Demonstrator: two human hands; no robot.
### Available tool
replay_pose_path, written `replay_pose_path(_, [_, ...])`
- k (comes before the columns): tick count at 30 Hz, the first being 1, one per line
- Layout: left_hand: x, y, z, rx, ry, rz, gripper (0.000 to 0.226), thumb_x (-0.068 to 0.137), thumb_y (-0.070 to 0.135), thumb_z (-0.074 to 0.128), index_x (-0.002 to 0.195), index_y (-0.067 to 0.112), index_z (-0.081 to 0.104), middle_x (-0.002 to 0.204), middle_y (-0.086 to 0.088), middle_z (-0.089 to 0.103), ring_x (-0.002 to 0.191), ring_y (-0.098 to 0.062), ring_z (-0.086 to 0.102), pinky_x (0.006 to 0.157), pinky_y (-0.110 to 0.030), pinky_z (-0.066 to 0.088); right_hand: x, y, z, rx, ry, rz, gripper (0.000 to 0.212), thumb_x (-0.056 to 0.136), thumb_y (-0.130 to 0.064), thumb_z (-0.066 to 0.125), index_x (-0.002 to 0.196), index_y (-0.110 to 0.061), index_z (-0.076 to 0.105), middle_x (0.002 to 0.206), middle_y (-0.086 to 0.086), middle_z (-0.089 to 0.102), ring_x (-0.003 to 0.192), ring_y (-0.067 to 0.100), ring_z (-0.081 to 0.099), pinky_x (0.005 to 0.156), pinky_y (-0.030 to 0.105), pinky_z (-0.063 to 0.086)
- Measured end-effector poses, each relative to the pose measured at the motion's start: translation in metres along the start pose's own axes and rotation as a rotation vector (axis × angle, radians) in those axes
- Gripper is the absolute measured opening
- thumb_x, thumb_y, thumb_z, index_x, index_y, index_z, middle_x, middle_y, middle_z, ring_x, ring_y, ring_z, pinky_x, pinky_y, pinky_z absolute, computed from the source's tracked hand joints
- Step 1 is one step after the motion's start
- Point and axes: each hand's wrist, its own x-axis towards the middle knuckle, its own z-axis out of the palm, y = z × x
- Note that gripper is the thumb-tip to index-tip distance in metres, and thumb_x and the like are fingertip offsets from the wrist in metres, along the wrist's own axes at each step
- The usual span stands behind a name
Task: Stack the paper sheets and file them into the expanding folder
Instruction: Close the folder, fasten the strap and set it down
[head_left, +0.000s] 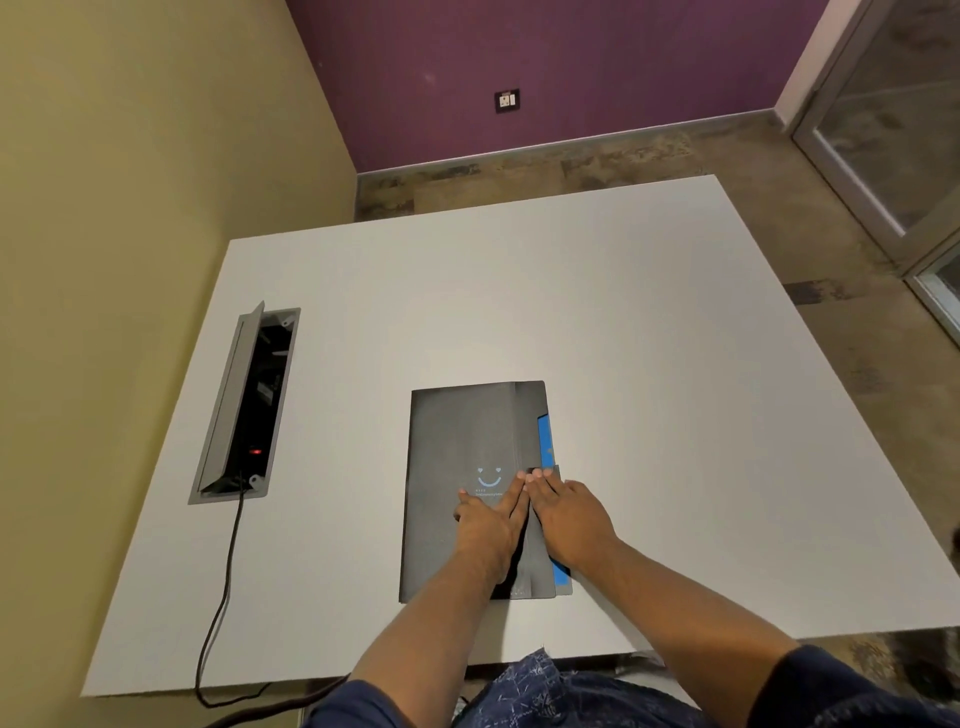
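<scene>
A dark grey expanding folder (462, 441) with a pale blue smile mark lies flat on the white table (649, 364), near the front edge. Its flap is folded over, and a blue strip (545, 436) shows along its right side. My left hand (491, 525) lies flat on the folder's cover, fingers together. My right hand (569, 517) rests flat beside it, on the flap's right edge, fingertips at the flap's clasp area. Both hands touch each other. No loose paper sheets are visible.
An open grey cable box (244, 405) is set into the table at the left, with a black cable (223, 597) running from it over the front edge. Walls stand to the left and behind; a glass door is at the right.
</scene>
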Motion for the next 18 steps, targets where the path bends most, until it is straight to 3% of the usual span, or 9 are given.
replay_pose_path(3, [0.003, 0.0, 0.001, -0.002, -0.012, 0.001, 0.121, 0.088, 0.033, 0.074, 0.159, 0.017, -0.023, 0.166, -0.001, -0.032, 0.135, -0.072, 0.026, 0.099, -0.057, 0.049, 0.001, -0.005, 0.003, -0.052, 0.009, 0.004, 0.062, 0.106, -0.012, 0.033, 0.163, -0.002, 0.01, 0.171, 0.018, 0.014, 0.158, 0.034, 0.018, 0.126, 0.041, 0.019])
replay_pose_path(11, [0.008, -0.002, 0.001, 0.111, 0.002, 0.037, 0.12, 0.089, 0.043, 0.07, 0.158, 0.014, -0.025, 0.166, -0.008, -0.03, 0.123, -0.062, 0.048, 0.101, -0.06, 0.047, 0.008, -0.006, -0.001, -0.168, -0.048, -0.006, 0.063, 0.108, -0.013, 0.033, 0.162, 0.003, 0.003, 0.171, 0.022, 0.008, 0.158, 0.037, 0.013, 0.127, 0.044, 0.015])
replay_pose_path(18, [0.005, -0.008, -0.006, 0.142, 0.004, 0.083, 0.119, 0.091, 0.04, 0.069, 0.157, 0.017, -0.027, 0.166, -0.009, -0.029, 0.112, -0.045, 0.059, 0.101, -0.057, 0.048, 0.025, -0.018, -0.025, -0.268, -0.236, 0.001, 0.072, 0.107, -0.025, 0.047, 0.162, 0.0, 0.007, 0.171, 0.021, 0.011, 0.157, 0.036, 0.018, 0.126, 0.044, 0.017])
